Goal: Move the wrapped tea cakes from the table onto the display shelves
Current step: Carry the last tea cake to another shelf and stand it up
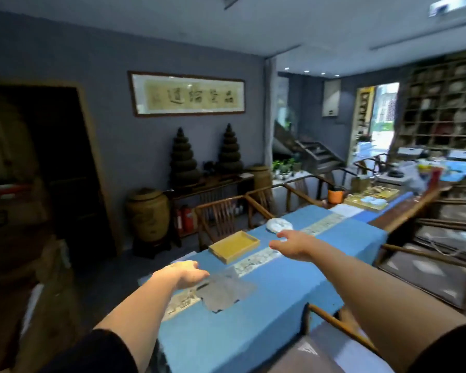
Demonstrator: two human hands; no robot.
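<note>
Head view: tea cake (279,225) just beyond right hand (293,243).

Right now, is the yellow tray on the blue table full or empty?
Empty. The yellow tray shows only its bare flat bottom inside the rim; nothing lies in it.

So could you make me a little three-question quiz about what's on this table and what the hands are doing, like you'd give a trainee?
1. True or false: the left hand is holding the yellow tray.
2. Which hand reaches nearer the white wrapped tea cake: A) left, B) right?
3. Fill in: the grey paper lies on a ____ tablecloth.

Key:
1. False. The left hand hovers near the grey paper with nothing in its fingers, apart from the tray.
2. B. The right hand stretches out just short of the tea cake, fingers relaxed.
3. Blue.
</note>
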